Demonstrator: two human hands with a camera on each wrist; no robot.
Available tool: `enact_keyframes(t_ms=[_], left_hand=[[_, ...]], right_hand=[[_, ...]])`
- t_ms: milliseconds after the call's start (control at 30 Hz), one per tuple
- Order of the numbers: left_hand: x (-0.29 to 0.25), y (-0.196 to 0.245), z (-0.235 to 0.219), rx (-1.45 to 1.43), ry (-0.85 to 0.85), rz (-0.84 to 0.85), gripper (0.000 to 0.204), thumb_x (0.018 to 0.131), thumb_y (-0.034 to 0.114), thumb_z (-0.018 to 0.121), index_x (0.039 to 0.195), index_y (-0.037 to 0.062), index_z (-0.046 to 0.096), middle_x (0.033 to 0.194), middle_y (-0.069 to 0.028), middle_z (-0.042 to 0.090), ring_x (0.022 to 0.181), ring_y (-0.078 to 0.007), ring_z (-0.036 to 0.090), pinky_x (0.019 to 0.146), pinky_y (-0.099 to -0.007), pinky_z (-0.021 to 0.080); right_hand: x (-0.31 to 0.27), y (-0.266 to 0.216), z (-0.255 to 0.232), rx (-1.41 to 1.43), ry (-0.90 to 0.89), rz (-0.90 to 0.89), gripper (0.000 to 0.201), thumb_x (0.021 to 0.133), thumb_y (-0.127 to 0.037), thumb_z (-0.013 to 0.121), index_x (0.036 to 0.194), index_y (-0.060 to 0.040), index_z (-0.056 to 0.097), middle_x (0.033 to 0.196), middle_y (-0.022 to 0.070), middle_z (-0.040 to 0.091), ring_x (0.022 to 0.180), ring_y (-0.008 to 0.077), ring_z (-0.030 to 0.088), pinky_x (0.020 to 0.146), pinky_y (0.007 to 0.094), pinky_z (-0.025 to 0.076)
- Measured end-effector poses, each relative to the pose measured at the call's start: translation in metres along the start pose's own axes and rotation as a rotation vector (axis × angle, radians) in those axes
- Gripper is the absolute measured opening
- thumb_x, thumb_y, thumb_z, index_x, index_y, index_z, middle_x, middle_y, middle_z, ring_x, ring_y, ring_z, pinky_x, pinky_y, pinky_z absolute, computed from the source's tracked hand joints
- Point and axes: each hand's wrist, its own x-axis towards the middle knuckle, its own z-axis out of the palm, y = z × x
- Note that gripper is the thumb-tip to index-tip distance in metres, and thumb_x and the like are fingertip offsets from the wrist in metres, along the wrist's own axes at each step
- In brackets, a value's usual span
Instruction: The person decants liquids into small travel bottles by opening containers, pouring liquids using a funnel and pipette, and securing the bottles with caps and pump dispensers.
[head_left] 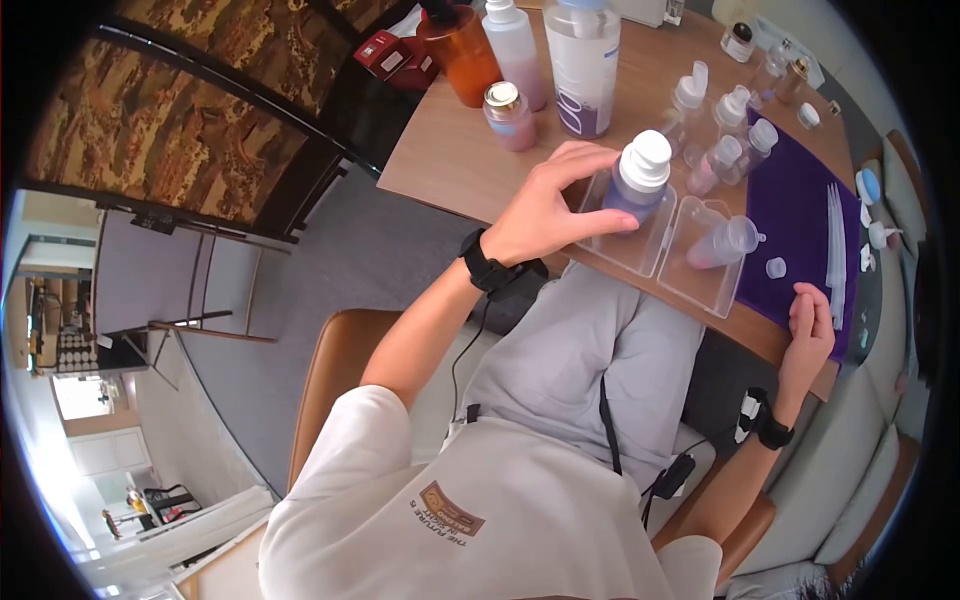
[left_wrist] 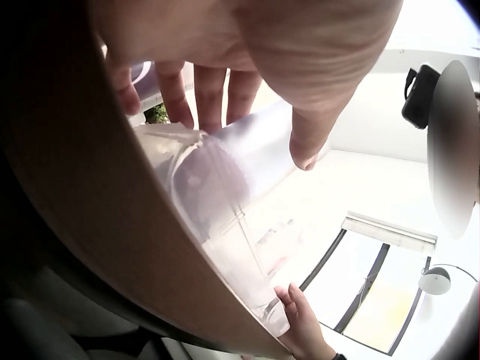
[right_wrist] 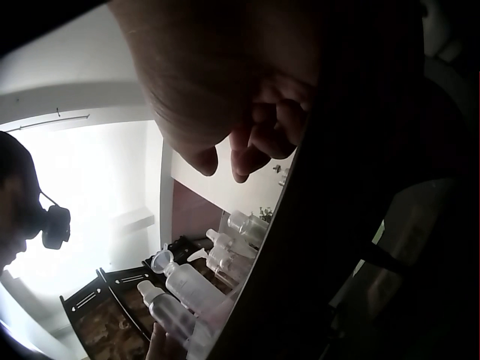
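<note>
My left hand [head_left: 545,205] is spread in a wide C around a bluish bottle with a white cap [head_left: 640,180] in the head view. The thumb overlaps the bottle's lower part and the fingers lie along its far side. The bottle is at the left half of a clear plastic case [head_left: 650,255]. In the left wrist view, the bottle [left_wrist: 217,180] shows below long, nearly straight fingers [left_wrist: 210,94]. My right hand [head_left: 810,335] is at the table's front edge with loosely curled fingers, holding nothing. Beside it, a small cap [head_left: 776,267] lies on a purple mat [head_left: 795,190].
A clear flip-cap bottle [head_left: 722,243] lies tilted in the case's right half. Several small bottles [head_left: 730,105] stand behind. Large bottles, one amber [head_left: 462,55] and one labelled [head_left: 583,75], stand at back left near a pink jar [head_left: 511,118]. Clear strips [head_left: 836,260] lie on the mat.
</note>
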Motion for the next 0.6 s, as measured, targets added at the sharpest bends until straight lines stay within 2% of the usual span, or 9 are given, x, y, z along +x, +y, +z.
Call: enact_keyframes(t_ms=[367, 467, 533, 600], left_hand=[[0.007, 0.026, -0.002, 0.127, 0.01, -0.01, 0.06, 0.076, 0.026, 0.094, 0.126, 0.0003, 0.073, 0.128, -0.0137, 0.07, 0.123, -0.0272, 0.061, 0.107, -0.0397, 0.048], [0.001, 0.031, -0.013, 0.057, 0.053, 0.048, 0.057, 0.075, 0.022, 0.095, 0.124, 0.0018, 0.074, 0.126, -0.0124, 0.07, 0.12, -0.0248, 0.062, 0.107, -0.0375, 0.047], [-0.008, 0.044, -0.027, -0.117, 0.106, -0.026, 0.053, 0.076, 0.014, 0.094, 0.122, -0.0015, 0.073, 0.124, -0.0086, 0.072, 0.12, -0.0203, 0.062, 0.109, -0.0369, 0.045], [-0.019, 0.054, -0.05, -0.209, 0.14, -0.051, 0.052, 0.08, 0.01, 0.091, 0.125, -0.0041, 0.07, 0.127, -0.0095, 0.072, 0.122, -0.0208, 0.064, 0.11, -0.0391, 0.046]], right_hand=[[-0.002, -0.004, 0.002, 0.001, -0.027, 0.009, 0.018, 0.108, -0.017, 0.063, 0.11, -0.0042, 0.074, 0.082, -0.0065, 0.052, 0.07, 0.0016, 0.04, 0.061, 0.021, 0.026], [-0.002, -0.003, 0.0, -0.022, -0.02, 0.011, 0.018, 0.108, -0.017, 0.062, 0.11, -0.0041, 0.074, 0.082, -0.0066, 0.052, 0.07, 0.0016, 0.04, 0.061, 0.021, 0.026], [-0.002, -0.005, 0.001, -0.027, -0.013, 0.009, 0.018, 0.108, -0.017, 0.062, 0.109, -0.0041, 0.075, 0.082, -0.0066, 0.052, 0.07, 0.0016, 0.04, 0.061, 0.0211, 0.026], [-0.003, -0.005, 0.001, -0.026, -0.012, 0.008, 0.018, 0.108, -0.017, 0.062, 0.109, -0.0039, 0.074, 0.082, -0.0064, 0.051, 0.07, 0.0019, 0.04, 0.061, 0.0215, 0.026]])
